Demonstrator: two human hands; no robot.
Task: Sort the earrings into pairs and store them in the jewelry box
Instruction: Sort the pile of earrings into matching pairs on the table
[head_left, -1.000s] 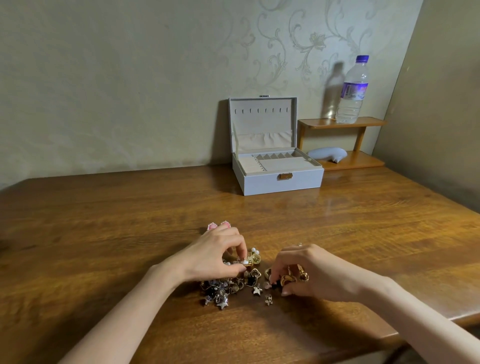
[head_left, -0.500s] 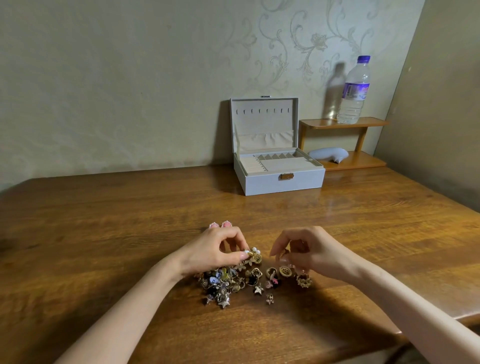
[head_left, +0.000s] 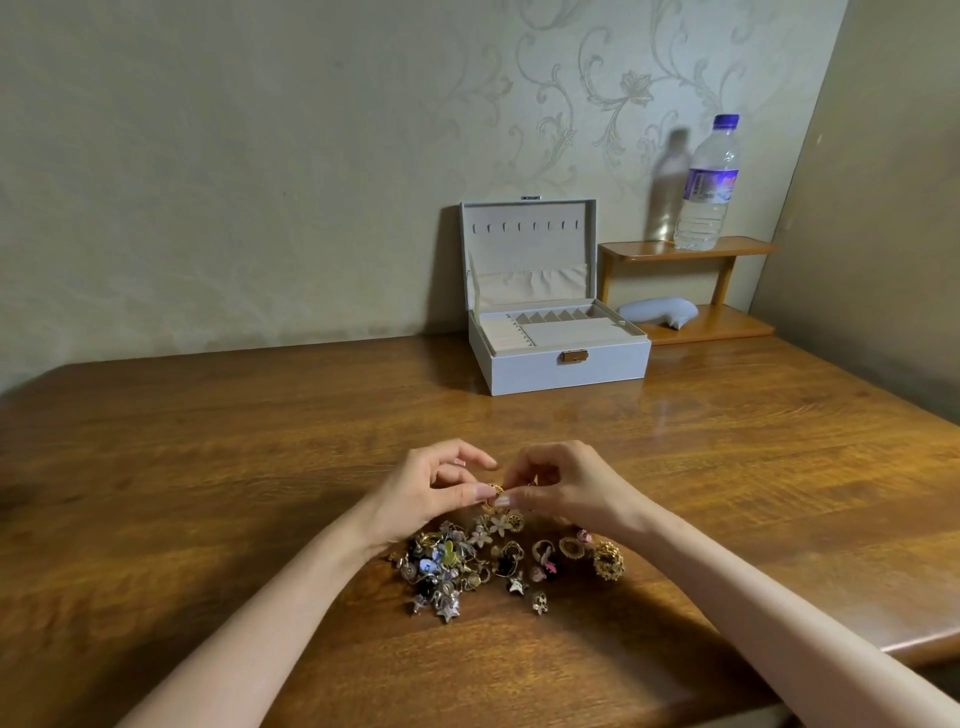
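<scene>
Over the near middle of the table, the left hand and the right hand meet fingertip to fingertip. Each pinches, between thumb and forefinger, a small gold earring held between them; whether it is one piece or two cannot be told. Their other fingers are loosely curled. Just below the hands, at 6 o'clock, the pile of earrings lies on the wood, a jumble of stars, flowers, hoops and round gold pieces, spreading toward 4 o'clock under the right wrist. Bare brown wood runs wide toward 9 o'clock and also fills the stretch from the hands to 1 o'clock, where the jewelry box stands well apart at the table's far edge. The table's near edge shows at 4 o'clock, beneath the right forearm. Its lid stands upright against the patterned wall, showing a row of hooks and a gathered pocket. The pale tray inside holds ring rolls on the left and a line of small compartments at the back. Beside the box, at 2 o'clock, a two-tier wooden shelf carries a water bottle on top and a pale grey object below.
</scene>
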